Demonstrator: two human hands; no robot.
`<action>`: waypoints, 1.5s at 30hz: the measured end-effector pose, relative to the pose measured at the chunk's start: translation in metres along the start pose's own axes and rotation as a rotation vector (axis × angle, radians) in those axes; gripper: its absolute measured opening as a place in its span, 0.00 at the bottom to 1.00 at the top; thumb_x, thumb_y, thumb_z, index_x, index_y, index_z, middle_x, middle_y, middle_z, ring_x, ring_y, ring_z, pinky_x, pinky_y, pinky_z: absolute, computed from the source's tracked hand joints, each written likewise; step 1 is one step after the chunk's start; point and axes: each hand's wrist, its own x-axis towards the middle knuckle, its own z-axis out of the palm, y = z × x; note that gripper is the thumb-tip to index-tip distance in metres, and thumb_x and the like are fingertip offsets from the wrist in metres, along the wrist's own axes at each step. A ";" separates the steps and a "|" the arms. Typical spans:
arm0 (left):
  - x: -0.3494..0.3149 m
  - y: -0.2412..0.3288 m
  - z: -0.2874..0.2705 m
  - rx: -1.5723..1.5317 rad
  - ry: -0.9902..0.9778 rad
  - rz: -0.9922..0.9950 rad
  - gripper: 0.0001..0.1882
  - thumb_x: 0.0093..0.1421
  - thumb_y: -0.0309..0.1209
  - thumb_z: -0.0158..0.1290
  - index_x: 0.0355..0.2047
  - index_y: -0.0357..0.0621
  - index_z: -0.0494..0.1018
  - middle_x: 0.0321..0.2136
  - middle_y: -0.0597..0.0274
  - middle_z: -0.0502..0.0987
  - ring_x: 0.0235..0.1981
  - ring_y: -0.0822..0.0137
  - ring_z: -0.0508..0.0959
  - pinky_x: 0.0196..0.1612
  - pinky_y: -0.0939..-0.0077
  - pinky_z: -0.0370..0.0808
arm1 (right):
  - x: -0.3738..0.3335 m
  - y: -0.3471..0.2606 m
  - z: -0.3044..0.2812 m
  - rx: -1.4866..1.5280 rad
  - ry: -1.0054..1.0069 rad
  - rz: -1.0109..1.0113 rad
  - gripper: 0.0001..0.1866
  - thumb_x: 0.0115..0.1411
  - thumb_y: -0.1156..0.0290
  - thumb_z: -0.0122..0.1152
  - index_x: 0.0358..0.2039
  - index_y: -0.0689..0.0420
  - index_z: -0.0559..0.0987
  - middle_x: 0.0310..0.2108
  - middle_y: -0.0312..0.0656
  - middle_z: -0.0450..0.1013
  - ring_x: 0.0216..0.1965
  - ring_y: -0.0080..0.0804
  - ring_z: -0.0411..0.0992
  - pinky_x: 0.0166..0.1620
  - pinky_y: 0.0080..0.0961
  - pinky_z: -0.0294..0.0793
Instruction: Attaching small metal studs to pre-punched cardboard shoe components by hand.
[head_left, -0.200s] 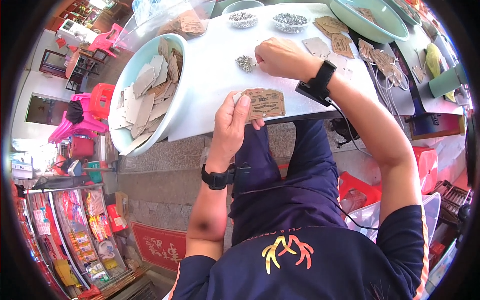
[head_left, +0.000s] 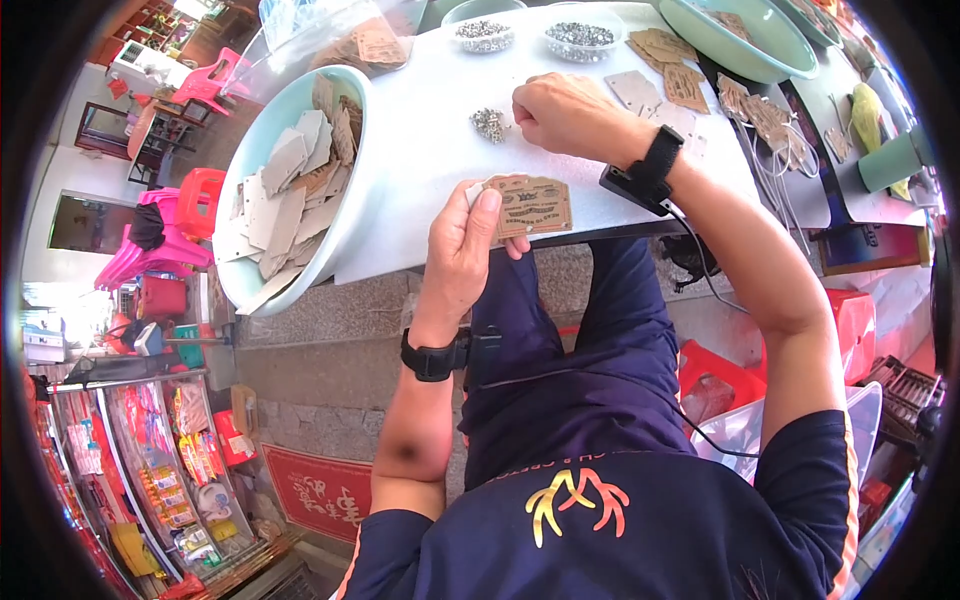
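Between the thumb and fingers of my left hand [head_left: 468, 232] is a brown printed cardboard card [head_left: 535, 205] with a shaped outline, held over the near edge of the white table [head_left: 420, 160]. My right hand [head_left: 575, 115] is curled closed above the table, just right of a small pile of shiny metal pieces [head_left: 488, 125]. Its fingertips are turned away, so what they pinch, if anything, is hidden. At the back stand two clear tubs of small metal pieces, a left tub [head_left: 484, 35] and a right tub [head_left: 582, 42].
A pale green basin [head_left: 225, 250] heaped with grey and brown cards stands at the table's left. More brown cards [head_left: 684, 87] lie at the right, near another green basin [head_left: 790, 62] and white cables [head_left: 770, 190]. Behind the left basin is a clear plastic box [head_left: 290, 70] with cards.
My right hand has shifted very slightly, staying beside the metal pile. My left hand keeps its hold on the card.
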 end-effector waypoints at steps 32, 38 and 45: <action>0.009 0.035 0.037 0.348 -0.168 -0.068 0.13 0.72 0.33 0.42 0.40 0.34 0.70 0.22 0.62 0.75 0.21 0.77 0.74 0.26 0.81 0.71 | -0.054 0.007 -0.049 1.124 -0.607 0.123 0.13 0.58 0.65 0.60 0.35 0.63 0.81 0.20 0.29 0.70 0.19 0.14 0.64 0.21 0.14 0.62; 0.009 0.035 0.042 0.303 -0.100 -0.075 0.09 0.70 0.31 0.45 0.40 0.36 0.65 0.22 0.63 0.75 0.20 0.78 0.72 0.23 0.83 0.69 | -0.056 0.008 -0.050 1.186 -0.620 0.161 0.12 0.57 0.66 0.60 0.34 0.64 0.81 0.17 0.29 0.68 0.16 0.11 0.62 0.19 0.12 0.58; 0.009 0.038 0.042 0.235 -0.142 -0.116 0.10 0.68 0.28 0.48 0.44 0.38 0.60 0.30 0.59 0.75 0.21 0.79 0.71 0.23 0.85 0.68 | -0.050 0.014 -0.048 1.236 -0.789 0.234 0.11 0.55 0.68 0.62 0.32 0.63 0.80 0.18 0.30 0.71 0.15 0.11 0.62 0.18 0.11 0.57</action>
